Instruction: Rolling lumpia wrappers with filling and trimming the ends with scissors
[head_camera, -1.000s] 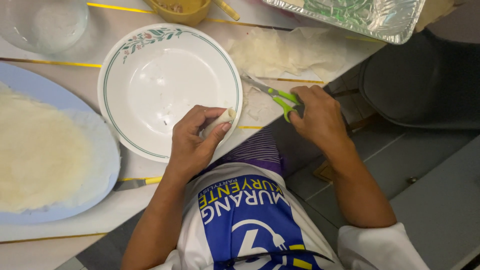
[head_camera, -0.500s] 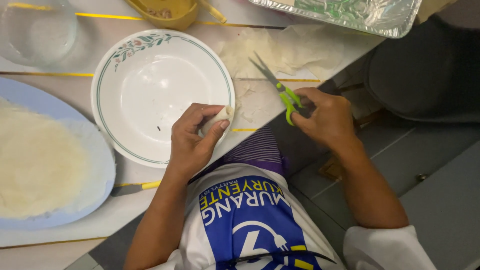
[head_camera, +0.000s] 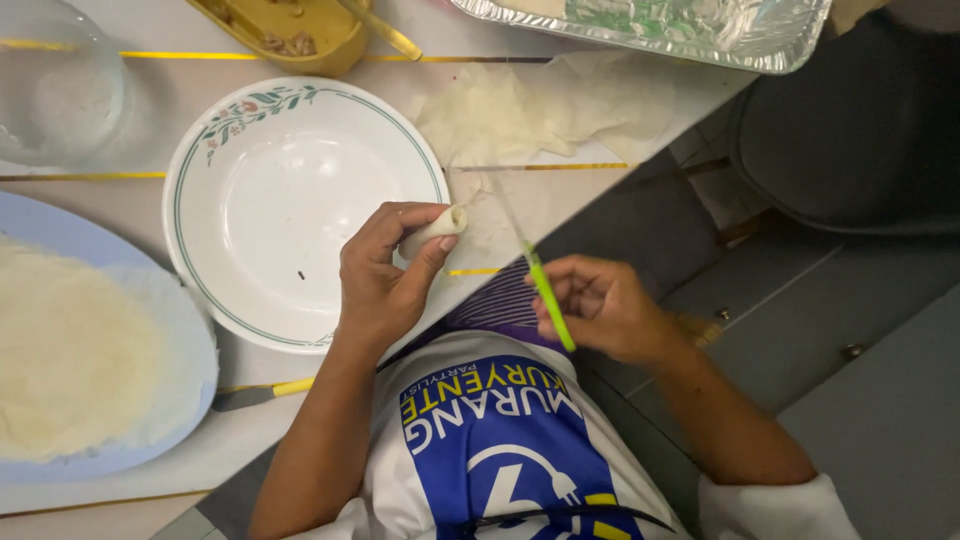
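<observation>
My left hand (head_camera: 385, 275) grips a small pale rolled wrapper (head_camera: 437, 226) at the near edge of an empty white plate (head_camera: 270, 190) with a green rim and floral border. My right hand (head_camera: 605, 310) holds green-handled scissors (head_camera: 535, 270) lifted off the table, blades blurred and pointing up toward the roll, a short gap to its right.
A blue plate (head_camera: 150, 440) stacked with thin pale wrappers lies at the left. A foil tray (head_camera: 700, 35) and a yellow bowl (head_camera: 300, 35) stand at the back, a clear glass bowl (head_camera: 60, 80) far left. Loose wrapper scraps (head_camera: 540, 110) lie near the table edge. A dark chair (head_camera: 850, 140) is at right.
My right hand picked the scissors up off the table and swung them toward the roll in my left hand. The view shifted slightly right.
</observation>
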